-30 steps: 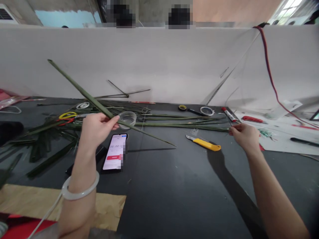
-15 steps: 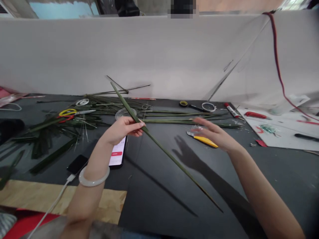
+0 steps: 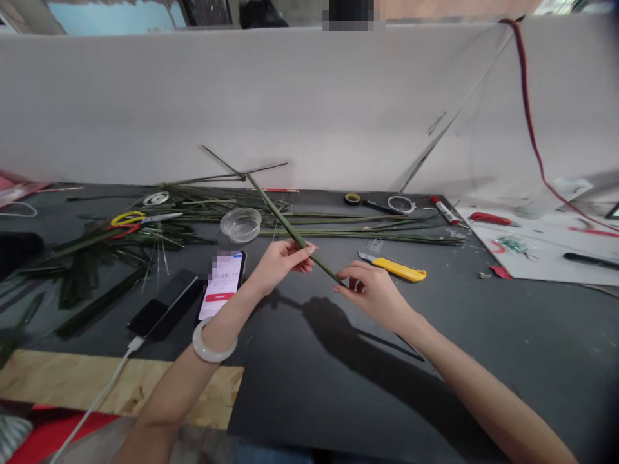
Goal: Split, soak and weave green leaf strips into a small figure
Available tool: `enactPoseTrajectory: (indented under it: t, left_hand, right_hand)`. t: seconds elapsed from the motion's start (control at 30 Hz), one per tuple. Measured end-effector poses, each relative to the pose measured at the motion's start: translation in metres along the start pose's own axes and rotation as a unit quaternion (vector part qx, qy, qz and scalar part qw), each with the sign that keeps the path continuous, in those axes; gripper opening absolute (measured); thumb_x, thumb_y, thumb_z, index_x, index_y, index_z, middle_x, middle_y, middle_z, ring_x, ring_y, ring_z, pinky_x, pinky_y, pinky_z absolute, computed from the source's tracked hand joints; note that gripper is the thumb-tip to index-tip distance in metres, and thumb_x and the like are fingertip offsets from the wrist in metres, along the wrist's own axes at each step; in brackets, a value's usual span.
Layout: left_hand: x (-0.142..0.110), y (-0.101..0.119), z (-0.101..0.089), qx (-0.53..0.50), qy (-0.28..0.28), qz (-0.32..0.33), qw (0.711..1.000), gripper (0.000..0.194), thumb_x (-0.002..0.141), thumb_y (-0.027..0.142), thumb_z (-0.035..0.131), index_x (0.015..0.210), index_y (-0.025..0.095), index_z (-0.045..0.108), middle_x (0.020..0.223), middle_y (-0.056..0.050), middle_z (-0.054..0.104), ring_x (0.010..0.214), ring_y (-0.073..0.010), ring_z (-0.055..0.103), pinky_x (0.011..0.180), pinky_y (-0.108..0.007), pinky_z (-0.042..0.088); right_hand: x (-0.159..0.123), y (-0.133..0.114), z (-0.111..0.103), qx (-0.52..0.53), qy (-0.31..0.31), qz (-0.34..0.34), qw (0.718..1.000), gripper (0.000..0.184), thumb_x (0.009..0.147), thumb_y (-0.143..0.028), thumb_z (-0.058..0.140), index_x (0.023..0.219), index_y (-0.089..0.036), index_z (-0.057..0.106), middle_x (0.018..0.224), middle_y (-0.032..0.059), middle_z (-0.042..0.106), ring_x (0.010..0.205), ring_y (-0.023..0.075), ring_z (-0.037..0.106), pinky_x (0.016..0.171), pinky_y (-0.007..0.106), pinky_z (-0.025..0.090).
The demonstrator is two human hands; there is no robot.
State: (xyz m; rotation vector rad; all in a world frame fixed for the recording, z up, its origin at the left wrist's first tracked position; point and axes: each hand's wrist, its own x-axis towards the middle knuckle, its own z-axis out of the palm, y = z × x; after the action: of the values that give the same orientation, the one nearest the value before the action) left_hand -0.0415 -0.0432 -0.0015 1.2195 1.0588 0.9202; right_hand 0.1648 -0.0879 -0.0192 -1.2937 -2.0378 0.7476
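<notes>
Landmark: lit phone (image 3: 220, 287), lying on the dark table (image 3: 300, 406); its screen shows a timer and a red button.

Green leaf strip (image 3: 275, 207): raised, to the right of the phone, running aslant from upper left to lower right. Upper end free; lower length partly hidden by the right hand.

Left hand (image 3: 283, 261): just right of the phone, thumb and fingers pinching the strip near its middle. Pale bangle (image 3: 215, 341) on the wrist, overlapping the phone's near edge in view.

Right hand (image 3: 372, 287): farther right of the phone, fingers curled, tips closed on the strip below the left hand's grip.

Beyond the phone: clear round dish (image 3: 240, 225). Beyond and rightward: a bundle of long green strips (image 3: 367, 236). Right of the phone, past the right hand: yellow cutter (image 3: 400, 269), blade showing. Well to the right: white board (image 3: 570, 261) bearing a red-handled knife (image 3: 492, 220).

Left of the phone, just beside: dark device (image 3: 164, 303) with a white cable (image 3: 104, 390) plugged in. Farther left: scissors (image 3: 128, 220) resting on dark green leaf pieces (image 3: 77, 280). Nearer the wearer: brown paper (image 3: 116, 380).
</notes>
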Motion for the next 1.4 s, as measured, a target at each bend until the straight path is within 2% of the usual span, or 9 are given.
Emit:
enactPoseTrajectory:
  t: [0.1,0.23,0.47,0.63,0.73,0.87,1.03,1.2,1.4]
  left_hand:
    - [-0.001,-0.001,-0.002,-0.017,-0.020,0.008,1.000,0.041,0.067,0.042,0.075,0.095,0.012,0.068,0.066,-0.002,0.066,0.056,-0.0098,0.061,0.060,-0.022,0.050]
    - [0.000,-0.001,-0.002,-0.027,-0.045,0.007,0.999,0.042,0.070,0.043,0.072,0.100,0.013,0.068,0.068,-0.003,0.067,0.058,-0.0103,0.061,0.061,-0.023,0.049]
    - [0.002,-0.007,0.003,-0.039,-0.079,0.021,0.996,0.038,0.076,0.042,0.064,0.097,0.011,0.068,0.071,-0.005,0.067,0.060,-0.0117,0.062,0.063,-0.024,0.049]
    - [0.001,-0.010,0.009,-0.017,-0.034,0.028,0.999,0.023,0.073,0.033,0.064,0.079,0.011,0.066,0.063,-0.002,0.064,0.055,-0.0110,0.061,0.059,-0.023,0.050]
    - [-0.001,-0.010,0.014,-0.022,-0.025,0.005,0.999,0.016,0.071,0.026,0.062,0.077,0.011,0.066,0.059,-0.001,0.063,0.052,-0.0100,0.061,0.056,-0.021,0.050]
    - [-0.004,-0.011,0.021,-0.022,-0.044,-0.039,0.998,0.013,0.071,0.019,0.062,0.079,0.010,0.068,0.059,-0.001,0.064,0.052,-0.0097,0.061,0.057,-0.022,0.051]
    - [-0.009,-0.014,0.030,-0.002,-0.061,-0.060,0.996,0.019,0.076,0.024,0.065,0.064,0.010,0.064,0.059,-0.004,0.066,0.054,-0.0113,0.063,0.055,-0.022,0.052]
    - [-0.010,-0.016,0.032,0.019,-0.085,-0.068,0.994,0.026,0.074,0.032,0.070,0.063,0.010,0.063,0.057,-0.004,0.066,0.054,-0.0129,0.064,0.056,-0.023,0.053]
    - [-0.009,-0.013,0.026,-0.009,-0.120,-0.075,0.990,0.026,0.070,0.033,0.075,0.067,0.008,0.067,0.064,-0.006,0.069,0.056,-0.0121,0.065,0.057,-0.021,0.053]
  right_hand:
    - [0.002,0.001,-0.003,0.110,-0.048,0.063,0.991,0.023,0.078,-0.041,0.065,0.077,-0.018,0.068,0.067,0.0013,0.062,0.056,0.0116,0.052,0.052,0.025,0.044]
    - [0.004,-0.002,-0.004,0.247,-0.088,0.141,0.955,0.030,0.073,-0.047,0.066,0.073,-0.017,0.065,0.058,-0.0024,0.055,0.044,0.0079,0.046,0.042,0.022,0.042]
    - [0.007,-0.001,-0.001,0.333,-0.109,0.149,0.925,0.031,0.067,-0.045,0.072,0.073,-0.017,0.060,0.059,-0.0029,0.057,0.054,0.0096,0.055,0.048,0.022,0.050]
    - [0.007,0.001,0.002,0.342,-0.098,0.132,0.925,0.032,0.068,-0.038,0.071,0.089,-0.020,0.056,0.069,-0.0032,0.056,0.059,0.0109,0.057,0.042,0.020,0.047]
    - [0.006,0.004,0.006,0.325,-0.080,0.119,0.935,0.030,0.072,-0.037,0.067,0.095,-0.020,0.056,0.072,-0.0014,0.058,0.061,0.0114,0.056,0.040,0.018,0.043]
    - [0.006,0.006,0.011,0.288,-0.020,0.117,0.950,0.028,0.073,-0.039,0.065,0.093,-0.019,0.060,0.079,0.0026,0.063,0.070,0.0141,0.059,0.043,0.019,0.044]
    - [0.006,0.007,0.012,0.201,0.042,0.117,0.972,0.023,0.072,-0.039,0.065,0.077,-0.017,0.065,0.072,0.0040,0.064,0.068,0.0154,0.057,0.048,0.023,0.043]
    - [0.007,0.010,0.010,0.179,0.005,0.107,0.978,0.024,0.074,-0.040,0.062,0.069,-0.016,0.063,0.066,0.0019,0.060,0.062,0.0127,0.050,0.052,0.024,0.042]
    - [0.009,0.009,0.000,0.233,-0.020,0.074,0.970,0.022,0.076,-0.038,0.062,0.070,-0.017,0.059,0.064,-0.0020,0.054,0.059,0.0097,0.046,0.057,0.024,0.040]
